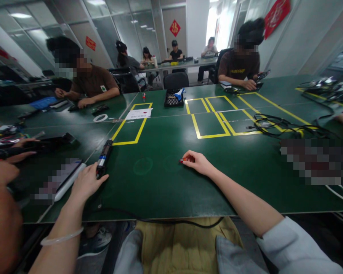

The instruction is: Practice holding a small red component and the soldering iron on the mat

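Observation:
My left hand (87,179) is at the near end of a black cylindrical tool (104,155) with a blue and white band, its thumb and fingers around that end. The tool lies on the green table, pointing away from me. To the right, my right hand (196,163) is closed in a pinch just above the tabletop. A small red item (181,161) pokes out from its fingertips; most of it is hidden, so its exact kind does not show.
Yellow tape outlines (125,143) mark the green table (160,194). A paper sheet (138,113), a small red-handled tool (144,97) and a black tray (173,102) lie farther back. Black cables (282,123) are on the right. Co-workers sit around; one arm (2,190) is close left.

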Demonstrator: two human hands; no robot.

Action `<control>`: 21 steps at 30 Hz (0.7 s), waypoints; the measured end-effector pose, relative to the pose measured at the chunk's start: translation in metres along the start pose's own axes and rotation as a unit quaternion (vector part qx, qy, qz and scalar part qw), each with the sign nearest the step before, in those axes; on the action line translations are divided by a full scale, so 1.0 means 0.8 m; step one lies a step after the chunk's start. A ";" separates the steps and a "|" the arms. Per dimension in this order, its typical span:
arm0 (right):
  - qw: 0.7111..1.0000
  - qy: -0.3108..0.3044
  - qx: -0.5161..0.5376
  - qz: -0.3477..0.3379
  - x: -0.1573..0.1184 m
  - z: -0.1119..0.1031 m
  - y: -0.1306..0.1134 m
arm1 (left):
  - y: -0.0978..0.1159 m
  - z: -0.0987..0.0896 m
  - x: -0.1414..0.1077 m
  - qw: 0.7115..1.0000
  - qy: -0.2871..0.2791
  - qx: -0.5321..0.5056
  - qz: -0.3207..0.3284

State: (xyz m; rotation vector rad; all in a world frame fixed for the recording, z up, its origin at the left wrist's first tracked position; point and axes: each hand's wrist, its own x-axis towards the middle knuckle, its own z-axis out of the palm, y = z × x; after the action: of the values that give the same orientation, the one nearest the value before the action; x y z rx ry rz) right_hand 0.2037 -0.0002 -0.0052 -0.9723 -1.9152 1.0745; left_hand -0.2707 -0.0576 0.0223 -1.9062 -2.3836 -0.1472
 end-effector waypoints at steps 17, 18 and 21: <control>1.000 0.010 0.008 0.001 0.003 0.003 0.004 | 0.080 -0.009 0.014 0.999 -0.028 0.003 0.020; 1.000 0.012 0.009 0.001 0.004 0.004 0.004 | 0.095 -0.008 0.015 0.999 -0.029 -0.001 0.029; 1.000 0.015 0.012 0.002 0.005 0.004 0.007 | 0.146 -0.006 0.016 0.997 -0.027 -0.023 0.069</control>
State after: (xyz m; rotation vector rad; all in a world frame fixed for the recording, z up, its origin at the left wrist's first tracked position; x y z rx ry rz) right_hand 0.2006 0.0038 -0.0108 -0.9738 -1.8721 1.0762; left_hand -0.1594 -0.0201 0.0313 -2.1146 -2.2895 -0.1436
